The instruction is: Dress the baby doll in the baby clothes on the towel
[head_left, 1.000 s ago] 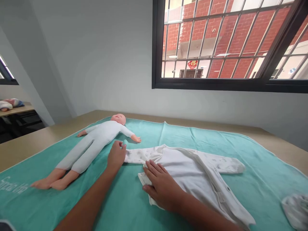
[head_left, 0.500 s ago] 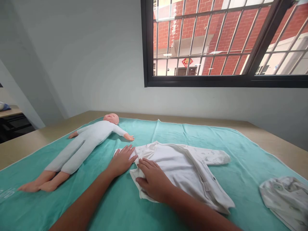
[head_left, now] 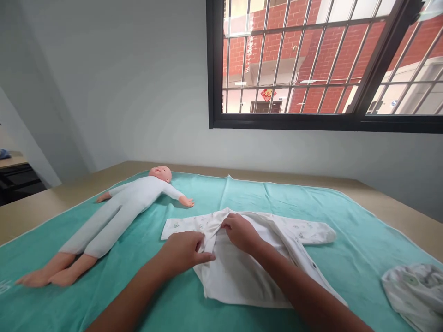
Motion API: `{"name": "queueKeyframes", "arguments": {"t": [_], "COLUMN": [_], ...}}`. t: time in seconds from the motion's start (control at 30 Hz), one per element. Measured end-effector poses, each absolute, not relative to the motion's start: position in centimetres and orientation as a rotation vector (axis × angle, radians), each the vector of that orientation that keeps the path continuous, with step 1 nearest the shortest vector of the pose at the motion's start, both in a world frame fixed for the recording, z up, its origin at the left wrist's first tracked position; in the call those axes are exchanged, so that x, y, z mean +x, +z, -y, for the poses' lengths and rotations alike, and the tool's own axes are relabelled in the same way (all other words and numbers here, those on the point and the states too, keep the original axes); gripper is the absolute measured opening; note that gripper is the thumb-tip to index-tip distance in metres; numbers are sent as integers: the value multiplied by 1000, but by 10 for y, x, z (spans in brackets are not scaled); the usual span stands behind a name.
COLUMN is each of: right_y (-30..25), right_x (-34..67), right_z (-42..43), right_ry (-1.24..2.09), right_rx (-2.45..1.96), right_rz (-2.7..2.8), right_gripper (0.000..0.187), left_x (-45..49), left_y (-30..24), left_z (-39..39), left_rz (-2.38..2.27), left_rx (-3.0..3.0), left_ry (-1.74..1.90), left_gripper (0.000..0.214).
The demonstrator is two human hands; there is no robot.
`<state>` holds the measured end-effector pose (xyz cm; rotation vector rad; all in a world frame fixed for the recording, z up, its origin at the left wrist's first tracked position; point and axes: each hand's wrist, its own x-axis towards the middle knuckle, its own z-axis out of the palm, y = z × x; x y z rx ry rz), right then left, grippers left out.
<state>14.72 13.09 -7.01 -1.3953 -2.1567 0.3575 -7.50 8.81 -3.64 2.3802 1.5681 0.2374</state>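
A white baby shirt point(head_left: 249, 276) with small prints on its sleeves lies spread open on a green cloth point(head_left: 131, 281). My left hand point(head_left: 185, 251) is at the shirt's left front edge, its fingers closed on the folded fabric and the thumb lying along it. Higher up, near the neckline, my right hand point(head_left: 240, 232) pinches the inner edge of that same front panel. The left sleeve lies flat beyond my left hand, and the right sleeve stretches out to the right. My right forearm covers part of the shirt's right side.
A baby doll point(head_left: 128, 203) in a white suit lies on its back at the left, head toward the wall. Another printed white garment point(head_left: 415, 295) lies bunched at the right edge. Behind the wooden table point(head_left: 384, 198) stand a wall and a barred window point(head_left: 294, 60).
My right hand has moved up and right from the shirt's lower left panel to near the neckline. My left hand has slid down and right, its flat fingers now closed on the fabric.
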Motion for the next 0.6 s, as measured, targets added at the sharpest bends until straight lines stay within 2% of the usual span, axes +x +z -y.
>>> {"name": "queueKeyframes", "arguments": {"t": [0.13,0.27,0.37,0.43,0.6], "right_y": [-77,-75,-74,-77,-84], "right_x": [134,132,134,135,136], "right_z": [-122,-116,-118,-120,-124], "right_ry": [158,162,184,161,108], "right_rx": [-1320,-1234,-1190,-1206,-1254], "right_rz": [2269,2318,2347,2364,2495], "right_gripper": [31,23,20,25,29], "left_x": [-85,-75,-67,-68,-81], "left_y": [-26,-13,-2,3,7], "left_z": [-83,-75,-68,-64,-56], "left_rz": [-1521,-1302,-1169,-1069,-745], "left_rx": [2235,2022,1828,1697,1481], "left_ry": [201,406,624,689,378], "left_gripper": [35,18,17,19,19]}}
